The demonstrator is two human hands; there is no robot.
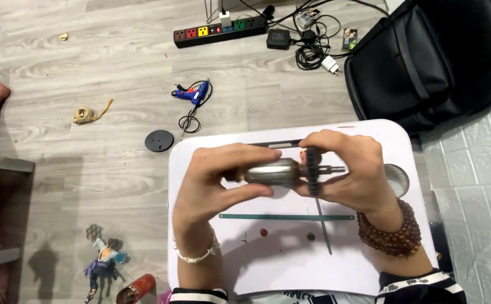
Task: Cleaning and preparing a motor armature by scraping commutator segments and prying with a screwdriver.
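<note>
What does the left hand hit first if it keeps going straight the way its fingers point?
Probably the right hand. The left hand points rightward along the motor armature both hands hold, so past its black fan it would meet the right fingers. Depth is unclear from this one view.

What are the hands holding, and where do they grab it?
A motor armature: left hand grips its metal body, right hand pinches the black fan end.
</note>
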